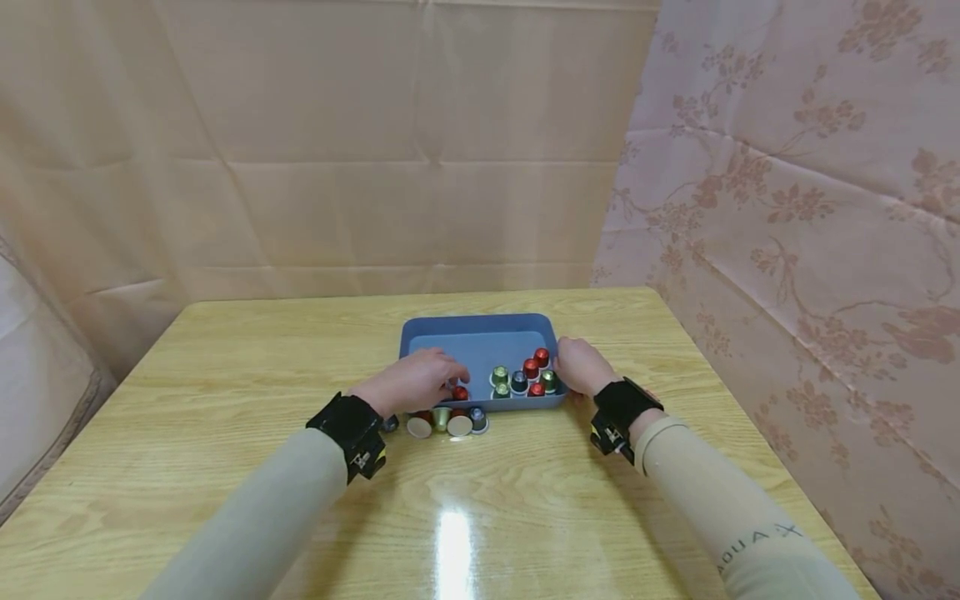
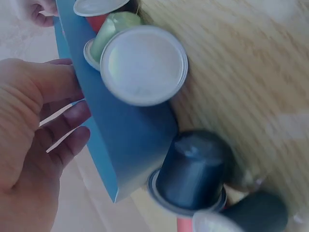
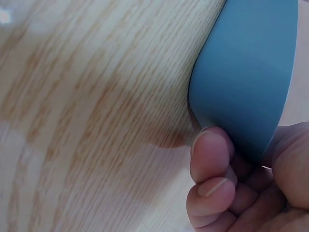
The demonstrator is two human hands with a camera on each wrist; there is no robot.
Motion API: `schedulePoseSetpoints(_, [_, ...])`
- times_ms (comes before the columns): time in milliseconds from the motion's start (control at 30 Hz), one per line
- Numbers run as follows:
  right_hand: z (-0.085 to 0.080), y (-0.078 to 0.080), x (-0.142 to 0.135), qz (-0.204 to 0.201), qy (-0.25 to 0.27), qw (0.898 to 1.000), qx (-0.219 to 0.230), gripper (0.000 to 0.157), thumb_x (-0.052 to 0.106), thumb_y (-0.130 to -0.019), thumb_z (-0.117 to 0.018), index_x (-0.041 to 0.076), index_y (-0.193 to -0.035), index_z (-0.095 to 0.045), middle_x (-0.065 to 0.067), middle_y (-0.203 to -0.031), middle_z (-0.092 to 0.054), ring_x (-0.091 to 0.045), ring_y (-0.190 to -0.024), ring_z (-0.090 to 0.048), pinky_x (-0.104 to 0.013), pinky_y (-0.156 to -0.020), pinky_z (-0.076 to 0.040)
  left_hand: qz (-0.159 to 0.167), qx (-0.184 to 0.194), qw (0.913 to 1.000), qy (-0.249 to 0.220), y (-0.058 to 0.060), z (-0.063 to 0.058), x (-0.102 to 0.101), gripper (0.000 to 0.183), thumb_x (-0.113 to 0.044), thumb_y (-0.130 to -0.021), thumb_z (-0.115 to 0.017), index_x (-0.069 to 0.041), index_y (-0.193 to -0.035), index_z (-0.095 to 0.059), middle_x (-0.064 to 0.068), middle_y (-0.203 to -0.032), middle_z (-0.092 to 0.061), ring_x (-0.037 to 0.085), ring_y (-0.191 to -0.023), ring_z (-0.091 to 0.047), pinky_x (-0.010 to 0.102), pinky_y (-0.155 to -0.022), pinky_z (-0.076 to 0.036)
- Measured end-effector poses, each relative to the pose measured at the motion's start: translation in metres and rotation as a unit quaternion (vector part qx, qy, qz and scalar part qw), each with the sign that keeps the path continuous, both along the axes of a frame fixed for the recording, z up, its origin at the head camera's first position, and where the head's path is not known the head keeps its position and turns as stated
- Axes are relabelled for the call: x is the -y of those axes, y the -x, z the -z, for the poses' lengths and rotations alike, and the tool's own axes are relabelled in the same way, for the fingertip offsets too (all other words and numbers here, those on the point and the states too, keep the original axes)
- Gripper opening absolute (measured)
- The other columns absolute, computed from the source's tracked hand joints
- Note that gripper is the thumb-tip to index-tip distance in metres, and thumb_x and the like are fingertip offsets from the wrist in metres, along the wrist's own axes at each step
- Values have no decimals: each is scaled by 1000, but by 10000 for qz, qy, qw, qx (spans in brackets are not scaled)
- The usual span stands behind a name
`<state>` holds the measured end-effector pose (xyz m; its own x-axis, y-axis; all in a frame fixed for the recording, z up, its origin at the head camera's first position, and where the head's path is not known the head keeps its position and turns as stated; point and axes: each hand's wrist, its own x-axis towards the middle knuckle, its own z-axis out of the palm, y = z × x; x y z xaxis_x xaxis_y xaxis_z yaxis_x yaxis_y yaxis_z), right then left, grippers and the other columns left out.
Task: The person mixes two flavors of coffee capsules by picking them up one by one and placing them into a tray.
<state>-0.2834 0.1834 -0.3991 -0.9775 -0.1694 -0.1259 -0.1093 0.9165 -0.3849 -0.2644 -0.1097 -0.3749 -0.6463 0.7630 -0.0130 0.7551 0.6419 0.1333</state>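
A blue tray (image 1: 480,322) stands on the table with several coffee capsules inside: red (image 1: 542,357), green (image 1: 500,375) and dark blue (image 1: 519,382). My left hand (image 1: 422,379) reaches over its near wall at the left, fingers around a red capsule (image 1: 460,393). In the left wrist view the wall hides the fingertips, so whether they pinch that capsule is unclear. At the right near corner my right hand (image 3: 241,188) holds the tray wall, thumb inside and curled fingers (image 3: 210,154) outside and below.
Against the tray's near wall, several more capsules lie on the table, among them a green one (image 1: 442,418) and a dark blue one (image 2: 193,169); some show pale lids (image 2: 145,65). A beige curtain (image 1: 375,167) hangs behind, a floral one (image 1: 787,208) at the right.
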Motion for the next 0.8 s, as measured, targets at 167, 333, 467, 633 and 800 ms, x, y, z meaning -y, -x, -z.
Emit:
schedulePoseSetpoints(167, [1, 1, 0, 51, 36, 10000, 16, 22, 7, -104, -45, -11, -114, -55, -15, -74, -59, -19, -40, -60, -27, -38, -45, -114, 71, 9998, -169, 2, -5, 7, 23, -8, -96, -69, -9, -118, -74, 7, -114, -73, 25, -107, -66, 42, -97, -52])
schedulePoseSetpoints(333, [2, 0, 0, -104, -65, 9997, -211, 21, 4, -102, -44, -12, -110, -55, -13, -67, -60, -16, -35, -57, -27, -37, -44, -210, 94, 9996, -170, 2, -15, 18, 21, -8, -96, -69, -7, -117, -73, 9, -115, -72, 25, -107, -66, 41, -95, -53])
schedulePoseSetpoints(467, [2, -2, 0, -138, -85, 9995, -276, 20, 3, -102, -44, -12, -108, -56, -12, -66, -59, -14, -34, -56, -27, -36, -43, -483, 276, 9984, -102, -2, -25, 30, 21, -7, -98, -64, -6, -118, -71, 9, -115, -69, 23, -104, -65, 41, -93, -54])
schedulePoseSetpoints(633, [2, -1, 0, -122, -72, 9996, -228, 20, 3, -102, -44, -11, -109, -56, -13, -67, -60, -15, -35, -56, -27, -37, -43, -804, 579, 9951, -20, -1, -29, 50, 19, -6, -94, -58, -6, -110, -69, 5, -103, -65, 18, -87, -59, 39, -83, -53])
schedulePoseSetpoints(800, [0, 0, 0, -90, -24, 9999, -143, 21, 4, -103, -43, -12, -111, -55, -13, -69, -59, -18, -37, -57, -27, -36, -42, -1117, 922, 9894, 120, 1, -32, 65, 16, -10, -89, -63, -6, -104, -68, 2, -94, -64, 17, -82, -57, 39, -79, -52])
